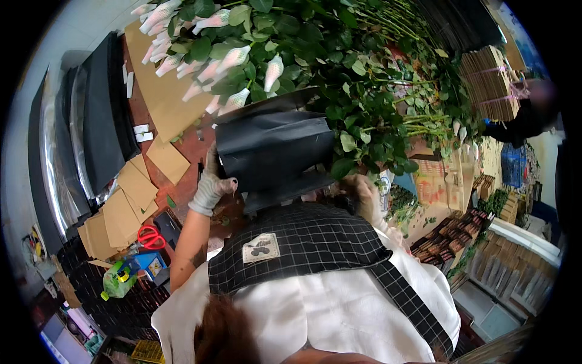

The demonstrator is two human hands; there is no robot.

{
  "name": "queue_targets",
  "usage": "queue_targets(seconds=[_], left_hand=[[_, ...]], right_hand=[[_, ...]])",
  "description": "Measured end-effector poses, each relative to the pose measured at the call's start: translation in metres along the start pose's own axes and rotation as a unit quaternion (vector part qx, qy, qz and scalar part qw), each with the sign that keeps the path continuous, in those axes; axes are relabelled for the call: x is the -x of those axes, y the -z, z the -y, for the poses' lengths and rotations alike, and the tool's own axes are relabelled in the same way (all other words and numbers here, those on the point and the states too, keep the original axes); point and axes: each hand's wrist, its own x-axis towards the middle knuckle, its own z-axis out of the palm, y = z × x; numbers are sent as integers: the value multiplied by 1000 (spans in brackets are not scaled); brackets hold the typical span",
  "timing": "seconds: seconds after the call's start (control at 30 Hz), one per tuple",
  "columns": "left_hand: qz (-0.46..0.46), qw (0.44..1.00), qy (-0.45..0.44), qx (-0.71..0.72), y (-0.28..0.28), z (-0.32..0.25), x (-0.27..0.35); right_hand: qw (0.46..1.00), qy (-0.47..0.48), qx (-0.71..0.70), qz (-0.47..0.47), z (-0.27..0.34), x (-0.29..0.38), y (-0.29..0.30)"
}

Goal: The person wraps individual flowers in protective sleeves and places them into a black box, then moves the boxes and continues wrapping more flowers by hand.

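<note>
Black wrapping sheet (275, 148), folded into a bulky bundle, lies before me on the reddish table. At its left edge is my left hand (213, 182) in a light knit glove, its thumb on the near side and its fingers partly hidden behind the sheet. My right hand (359, 189), also gloved and somewhat blurred, is at the right end of the bundle by leafy stems; its grip is hard to see. Beyond the bundle lie many long rose stems with leaves (359, 109). Their flower heads, in white mesh sleeves (234, 59), point left.
Left are brown cardboard squares (136, 182), red-handled scissors (151, 237), a dark phone (168, 227), a green bottle (119, 280) and stacked black sheets (102, 113). Bundled cardboard (489, 84) stands upper right, near a person in dark clothing (523, 120).
</note>
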Motion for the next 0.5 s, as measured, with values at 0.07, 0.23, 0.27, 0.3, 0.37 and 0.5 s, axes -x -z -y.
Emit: queue_targets(seconds=[0.07, 0.23, 0.27, 0.3, 0.37, 0.5], left_hand=[[7, 998, 66, 13, 1, 3, -7], [43, 999, 21, 0, 9, 14, -29], [28, 999, 33, 15, 22, 36, -30], [26, 999, 36, 27, 19, 33, -31], [21, 998, 44, 47, 16, 27, -33], [20, 1000, 15, 18, 11, 14, -25]], right_hand=[[870, -246, -347, -249, 25, -22, -63], [899, -76, -387, -190, -14, -62, -57], [903, -74, -356, -229, -16, -68, -61], [904, -72, -358, -224, -18, -71, -61], [907, -32, -350, -233, -24, -77, -62], [901, 34, -412, -133, -18, -91, -67]])
